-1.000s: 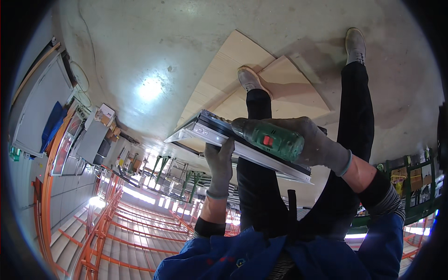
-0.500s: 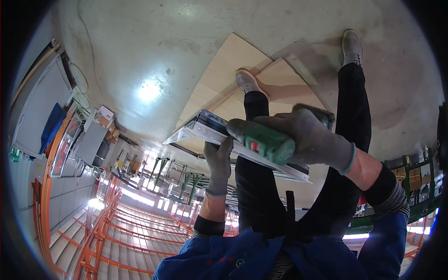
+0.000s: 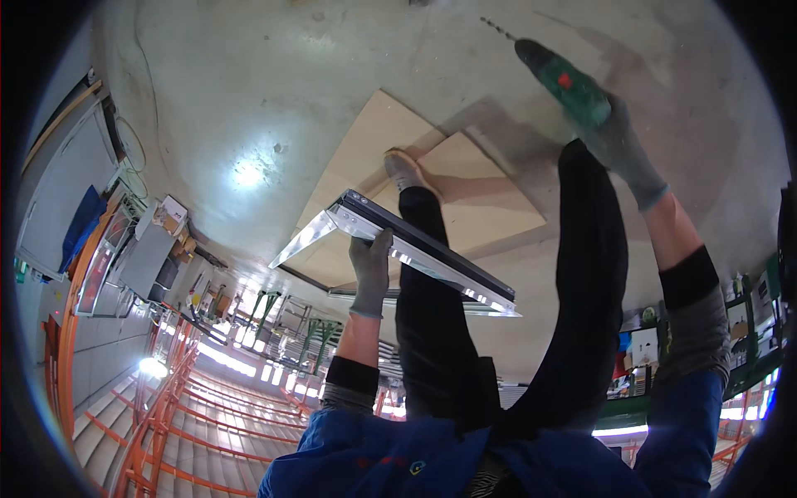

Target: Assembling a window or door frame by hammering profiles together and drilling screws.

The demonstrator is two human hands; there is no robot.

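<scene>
My gloved left hand (image 3: pixel 370 270) grips a metal frame (image 3: pixel 423 259) near one corner. Silver and black profiles make up this frame, which is tilted across my left leg. Out to the far right, my gloved right hand (image 3: pixel 624 149) is wrapped round the grip of a green cordless drill (image 3: pixel 579 93). A long twist drill bit (image 3: pixel 498 28) sticks out of its dark chuck, directed to the upper left and well apart from the frame. My palm hides part of the drill's handle.
Flat cardboard sheets (image 3: pixel 481 178) lie on the concrete floor (image 3: pixel 249 83) under my left shoe (image 3: pixel 403 168). At the left stand a grey cabinet (image 3: pixel 66 187) and boxes. Green trestles (image 3: pixel 320 336) and a green rack (image 3: pixel 751 340) are in the background.
My right hand has carried the drill from above the frame out to the upper right, with its bit now visible. The left hand keeps its grip on the frame.
</scene>
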